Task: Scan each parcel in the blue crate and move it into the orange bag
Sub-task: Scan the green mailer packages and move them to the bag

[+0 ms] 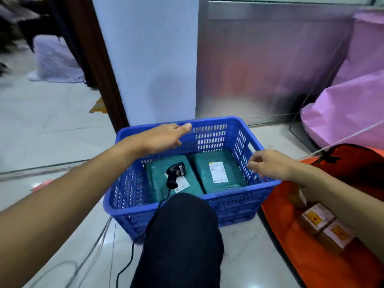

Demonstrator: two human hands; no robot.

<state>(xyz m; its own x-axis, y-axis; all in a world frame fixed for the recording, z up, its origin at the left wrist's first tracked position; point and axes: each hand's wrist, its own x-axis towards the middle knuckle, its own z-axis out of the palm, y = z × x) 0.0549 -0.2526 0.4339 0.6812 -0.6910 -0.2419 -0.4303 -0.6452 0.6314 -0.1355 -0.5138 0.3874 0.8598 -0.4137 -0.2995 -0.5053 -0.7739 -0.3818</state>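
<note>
hands empty over crate, two parcels inside

head view: blue crate (128, 196) sits on the tiled floor at the centre of the frame. two green parcels lie flat on its bottom, side by side and touching: the left parcel (154, 185) at nine o'clock, the right parcel (235, 173) at three o'clock, each with a white label facing up. a black scanner (175, 173) rests on the left parcel, partly over its label, and its cable (128, 265) runs out over the near rim towards six o'clock. the left hand (164, 137) hovers above the crate's rim at eleven o'clock, fingers stretched out and relaxed, grasping nothing. the right hand (270, 165) hangs above the rim at three o'clock, fingers loosely bent, also grasping nothing. a dark-clad knee (182, 235) covers the crate's near wall at six o'clock. the orange bag (301, 256) lies open just beside the crate at four o'clock, with small brown boxes (318, 218) inside. pink bags (342, 113) stand at two o'clock.
</note>
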